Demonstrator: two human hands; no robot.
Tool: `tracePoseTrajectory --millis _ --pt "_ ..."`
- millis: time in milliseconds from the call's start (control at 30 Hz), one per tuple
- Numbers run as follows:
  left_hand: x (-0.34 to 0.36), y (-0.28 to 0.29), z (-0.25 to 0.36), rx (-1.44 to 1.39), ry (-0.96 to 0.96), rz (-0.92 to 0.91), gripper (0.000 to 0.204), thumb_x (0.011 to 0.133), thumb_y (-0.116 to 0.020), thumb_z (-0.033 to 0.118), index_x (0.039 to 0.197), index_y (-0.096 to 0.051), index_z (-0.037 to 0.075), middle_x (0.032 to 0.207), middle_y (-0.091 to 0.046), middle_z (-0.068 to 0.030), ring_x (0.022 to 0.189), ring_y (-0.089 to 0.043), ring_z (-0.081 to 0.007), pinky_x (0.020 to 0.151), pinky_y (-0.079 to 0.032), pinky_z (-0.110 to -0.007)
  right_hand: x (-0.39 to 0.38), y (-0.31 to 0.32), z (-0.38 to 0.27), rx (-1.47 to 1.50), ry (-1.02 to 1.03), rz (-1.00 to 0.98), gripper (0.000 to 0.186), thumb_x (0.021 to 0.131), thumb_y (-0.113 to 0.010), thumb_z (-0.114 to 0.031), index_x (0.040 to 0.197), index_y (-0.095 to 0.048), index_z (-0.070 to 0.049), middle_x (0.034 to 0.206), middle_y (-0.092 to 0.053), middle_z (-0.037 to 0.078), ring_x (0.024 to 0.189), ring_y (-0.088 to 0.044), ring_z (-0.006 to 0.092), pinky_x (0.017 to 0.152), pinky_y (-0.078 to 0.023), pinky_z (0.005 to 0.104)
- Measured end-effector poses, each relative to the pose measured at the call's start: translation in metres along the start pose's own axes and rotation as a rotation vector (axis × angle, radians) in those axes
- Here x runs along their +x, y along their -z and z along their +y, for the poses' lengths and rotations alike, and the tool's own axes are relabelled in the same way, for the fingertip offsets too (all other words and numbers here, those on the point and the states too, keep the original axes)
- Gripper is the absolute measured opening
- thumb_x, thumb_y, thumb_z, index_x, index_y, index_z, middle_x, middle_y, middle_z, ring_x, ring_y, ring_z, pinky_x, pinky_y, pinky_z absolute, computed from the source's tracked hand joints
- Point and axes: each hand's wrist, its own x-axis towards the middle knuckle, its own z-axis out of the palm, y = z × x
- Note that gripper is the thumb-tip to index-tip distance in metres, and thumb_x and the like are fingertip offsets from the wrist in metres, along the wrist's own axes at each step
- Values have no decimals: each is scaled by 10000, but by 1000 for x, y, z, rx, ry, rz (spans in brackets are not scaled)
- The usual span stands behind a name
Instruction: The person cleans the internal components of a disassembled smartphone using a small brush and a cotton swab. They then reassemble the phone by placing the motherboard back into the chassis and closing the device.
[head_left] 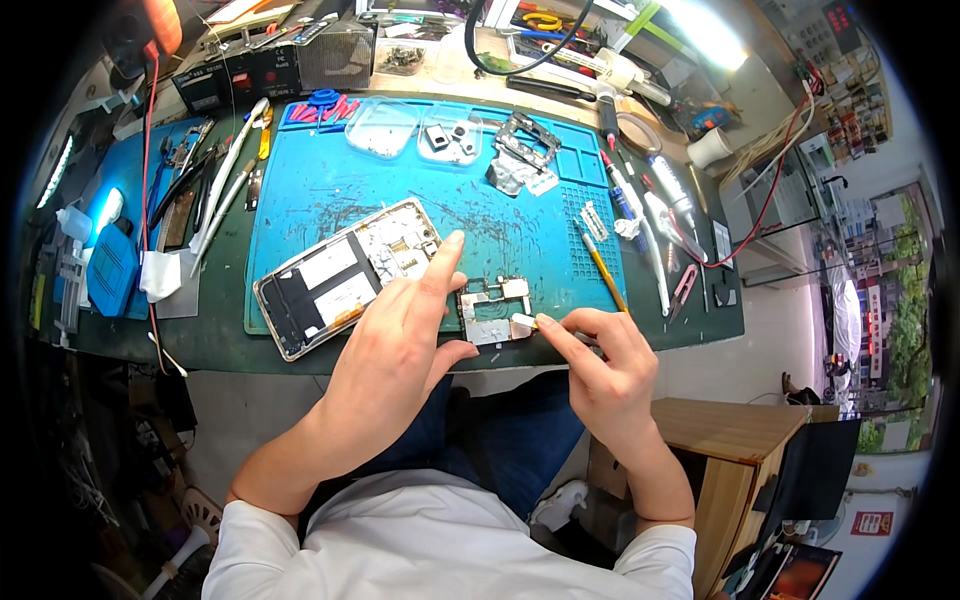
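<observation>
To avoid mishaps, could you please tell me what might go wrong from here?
Near the front of the bench, the board might get knocked off. Pinching a small item at the board's corner, the right hand might scratch it. The left hand, near the open phone, might bump it.

- A phone body [335,285] is lying on the work mat [540,240], left of a circuit board [488,331].
- 2 containers [385,125] are sitting side by side behind the phone body, the right one holding small parts [463,135].
- A frame [517,126] is resting right of the containers.
- A tool [603,268] is lying right of the circuit board.
</observation>
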Motion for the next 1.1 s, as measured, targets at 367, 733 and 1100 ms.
tracePoseTrajectory --millis 367,733,1100 --pt "-1 1 0 13 1 -20 1004 753 -866 13 1604 -334 57 1255 -664 -114 949 -623 -245 875 -540 -379 4 3 -3 6 -15 -28 453 701 -688 55 1110 -794 -107 972 -655 25 765 -613 199 645 -517 332" --pt "0 5 4 -209 -84 -32 1103 727 -880 41 1626 -241 25 1247 -607 -159 1095 -602 -279 984 -502 -387 32 -14 70 -312 -157 218 294 870 -757 -48 1162 -751 -80 1024 -701 75 880 -676 291 750 -532 388" --pt "-30 -13 9 -1856 564 -328 944 940 -773 398 1614 -240 7 1476 -483 -186 1322 -538 -234 1143 -461 -364 9 2 -34 1273 -607 55 214 1005 -686 -53 1206 -709 19 1061 -730 58 910 -692 94 765 -562 241"
